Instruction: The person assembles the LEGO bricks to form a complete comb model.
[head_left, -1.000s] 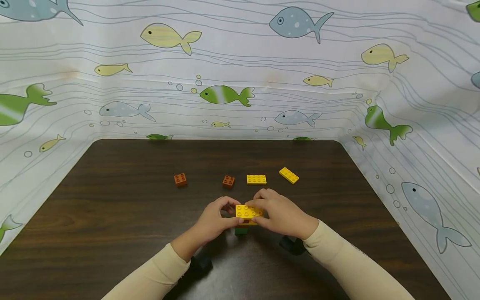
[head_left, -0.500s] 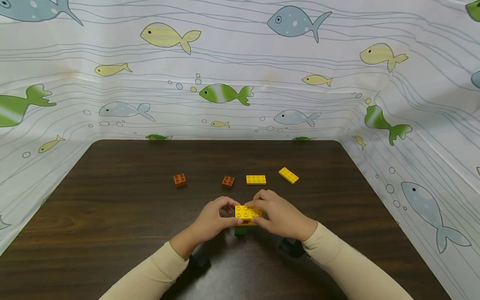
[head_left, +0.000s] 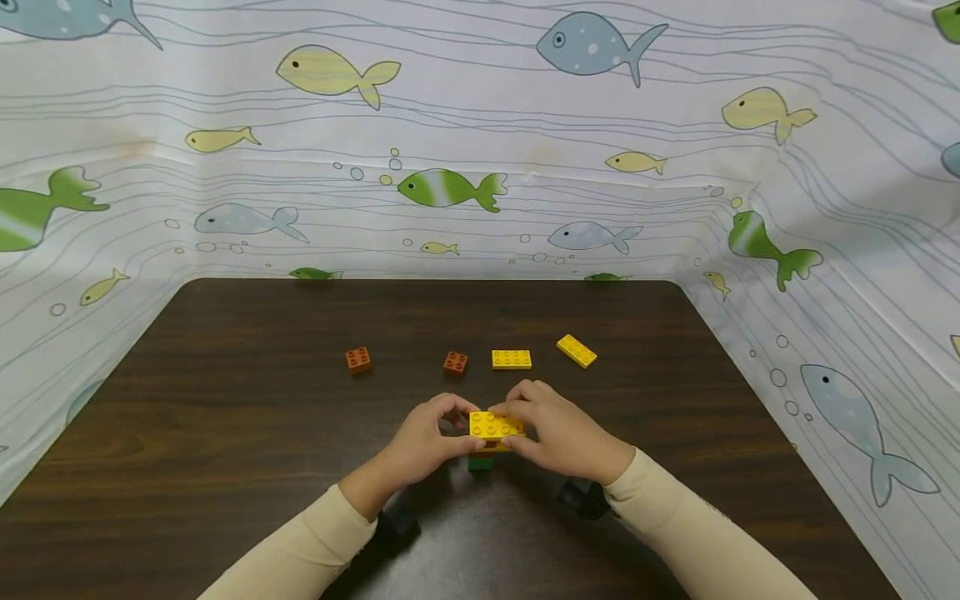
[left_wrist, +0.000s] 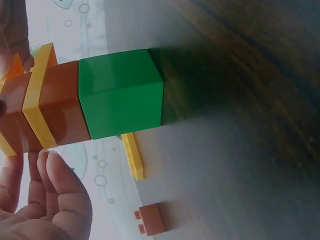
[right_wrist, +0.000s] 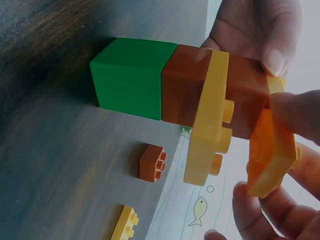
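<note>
A small tower of toy building bricks stands on the dark table. From the bottom up it has a green brick, a brown brick, a yellow plate, another brown brick and a top yellow plate. My left hand pinches the left end of that top plate, thumb at its near edge. At the other end, my right hand grips it with thumb and fingers. Both yellow plates stick out past the brown bricks on the right. Whether the top plate is fully seated, I cannot tell.
Farther back on the wooden table lie two loose brown bricks, one left and one nearer the middle. Right of them are a straight-lying yellow plate and an angled yellow plate. A fish-print cloth surrounds the table.
</note>
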